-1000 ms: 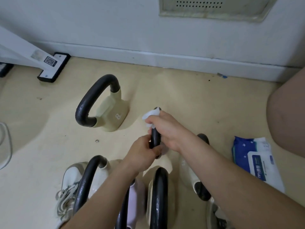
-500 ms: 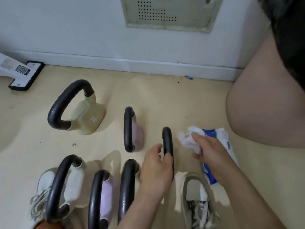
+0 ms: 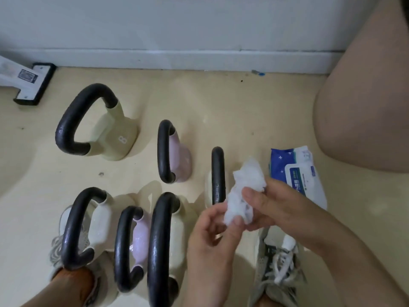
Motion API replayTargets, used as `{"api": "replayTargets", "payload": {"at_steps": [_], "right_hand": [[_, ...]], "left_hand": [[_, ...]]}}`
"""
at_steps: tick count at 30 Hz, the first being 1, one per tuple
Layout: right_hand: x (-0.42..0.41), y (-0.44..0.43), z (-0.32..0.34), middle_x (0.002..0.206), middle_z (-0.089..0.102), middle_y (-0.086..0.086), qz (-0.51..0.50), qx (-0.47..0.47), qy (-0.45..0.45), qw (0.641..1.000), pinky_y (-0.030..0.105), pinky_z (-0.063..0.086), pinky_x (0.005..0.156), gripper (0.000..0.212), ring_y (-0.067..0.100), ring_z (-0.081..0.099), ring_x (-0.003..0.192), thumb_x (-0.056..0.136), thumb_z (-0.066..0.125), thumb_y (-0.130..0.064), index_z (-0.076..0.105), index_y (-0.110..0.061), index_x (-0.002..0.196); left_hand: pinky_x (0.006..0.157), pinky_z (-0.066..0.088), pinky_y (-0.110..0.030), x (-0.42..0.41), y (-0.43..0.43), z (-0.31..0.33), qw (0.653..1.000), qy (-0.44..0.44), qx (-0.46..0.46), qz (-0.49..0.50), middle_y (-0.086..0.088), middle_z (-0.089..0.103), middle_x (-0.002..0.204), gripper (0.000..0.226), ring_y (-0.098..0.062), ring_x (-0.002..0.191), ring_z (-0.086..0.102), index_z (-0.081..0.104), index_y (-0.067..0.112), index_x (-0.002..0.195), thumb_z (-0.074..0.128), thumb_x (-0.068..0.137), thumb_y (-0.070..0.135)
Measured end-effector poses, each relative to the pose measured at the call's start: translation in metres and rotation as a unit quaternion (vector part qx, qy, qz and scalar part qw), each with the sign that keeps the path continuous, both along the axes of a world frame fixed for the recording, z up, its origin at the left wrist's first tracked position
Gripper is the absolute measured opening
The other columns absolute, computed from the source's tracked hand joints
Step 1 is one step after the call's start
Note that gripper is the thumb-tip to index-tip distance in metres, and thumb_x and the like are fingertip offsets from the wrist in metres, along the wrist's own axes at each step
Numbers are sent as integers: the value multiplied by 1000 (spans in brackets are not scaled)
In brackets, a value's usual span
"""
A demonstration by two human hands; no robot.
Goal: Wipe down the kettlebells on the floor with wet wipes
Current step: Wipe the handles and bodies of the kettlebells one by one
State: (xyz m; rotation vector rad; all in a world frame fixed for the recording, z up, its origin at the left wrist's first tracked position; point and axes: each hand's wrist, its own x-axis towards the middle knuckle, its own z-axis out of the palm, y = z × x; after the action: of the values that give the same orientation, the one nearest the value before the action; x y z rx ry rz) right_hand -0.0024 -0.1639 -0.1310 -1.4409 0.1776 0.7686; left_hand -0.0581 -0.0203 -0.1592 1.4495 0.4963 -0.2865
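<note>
Fingers of left hand [image 3: 212, 237] and right hand [image 3: 274, 206] are curled, pinching one crumpled wet wipe [image 3: 246, 187] between them, just right of a white kettlebell [image 3: 218, 173]. Six kettlebells [image 3: 97, 125] stand on the floor [image 3: 232, 107].

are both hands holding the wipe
Yes, the left hand and the right hand both pinch the crumpled wipe.

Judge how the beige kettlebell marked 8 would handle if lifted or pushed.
The beige kettlebell probably feels heavy for its size: the body looks solid and is marked 8. Its broad flat base on the floor suggests it would resist a push rather than tip. The thick black handle looks rigid and easy to grip.
</note>
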Motion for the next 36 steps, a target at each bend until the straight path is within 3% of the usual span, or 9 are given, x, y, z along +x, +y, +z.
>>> {"api": "replayTargets", "payload": {"at_steps": [4, 8, 16, 20, 23, 25, 29, 31, 36], "right_hand": [[0, 1, -17, 95, 76, 2, -115, -22, -3, 993, 25, 57, 78, 38, 16, 71, 88, 78, 58, -42, 71, -13, 97], [7, 6, -28, 85, 70, 6, -307, 198, 110, 924, 33, 54, 79, 21, 16, 68, 81, 81, 63, -23, 69, -11, 97], [14, 8, -29, 80, 66, 1, -380, 225, 123, 889, 28, 57, 62, 27, 10, 65, 71, 98, 47, -18, 64, -5, 114], [18, 12, -27, 79, 65, 2, -368, 256, 122, 886, 27, 57, 64, 25, 12, 65, 69, 94, 51, -14, 64, -7, 114], [19, 14, -22, 75, 61, 5, -327, 157, 53, 930, 25, 50, 56, 10, 16, 58, 67, 89, 59, -12, 66, -8, 95], [18, 12, -14, 72, 62, 5, -268, 96, -22, 959, 23, 47, 50, 6, 15, 56, 63, 81, 67, -16, 68, -11, 85], [14, 11, 4, 84, 74, 10, -78, 78, -95, 989, 24, 53, 58, 22, 19, 68, 70, 72, 74, -16, 73, -7, 92], [12, 10, 6, 92, 73, 17, -19, 65, -113, 991, 42, 59, 72, 24, 36, 68, 81, 74, 79, -13, 73, -8, 98], [14, -2, -6, 80, 66, 12, -17, 64, -109, 992, 32, 52, 71, 17, 21, 61, 75, 72, 81, -24, 68, -14, 78]], "left_hand": [[86, 51, -37, 14, 24, 3, 977, 69, -169, 111, -20, 67, 82, 28, -29, 85, 62, 70, 10, 71, 88, 51, 19], [73, 59, -31, 28, 41, 15, 950, 41, -301, 73, -15, 70, 84, 34, -24, 81, 71, 67, 7, 72, 91, 49, 11], [67, 48, -38, 31, 39, 12, 978, 90, -188, -25, -23, 58, 83, 30, -37, 82, 56, 61, 9, 67, 42, 56, -11], [75, 43, -42, 26, 36, 6, 981, 80, -172, -35, -18, 59, 84, 35, -36, 89, 56, 58, 9, 67, 37, 50, -12], [68, 47, -25, 27, 39, 7, 993, 18, 17, -115, -5, 71, 83, 23, -28, 84, 61, 67, 13, 63, 46, 57, 4], [81, 50, -23, 32, 32, 16, 981, -35, 100, -166, 1, 73, 93, 21, -22, 90, 64, 73, 18, 80, 55, 71, 24], [94, 51, -49, 48, 18, 36, 985, -31, -14, -171, -12, 72, 104, 40, -32, 103, 66, 69, 15, 110, 59, 86, 45], [98, 43, -57, 58, 18, 37, 990, 8, -76, -121, -27, 67, 108, 48, -45, 104, 61, 67, 4, 110, 66, 82, 42], [79, 49, -45, 63, 19, 36, 984, 9, -172, -32, -27, 64, 89, 41, -35, 84, 61, 57, -10, 95, 71, 76, 24]]}}
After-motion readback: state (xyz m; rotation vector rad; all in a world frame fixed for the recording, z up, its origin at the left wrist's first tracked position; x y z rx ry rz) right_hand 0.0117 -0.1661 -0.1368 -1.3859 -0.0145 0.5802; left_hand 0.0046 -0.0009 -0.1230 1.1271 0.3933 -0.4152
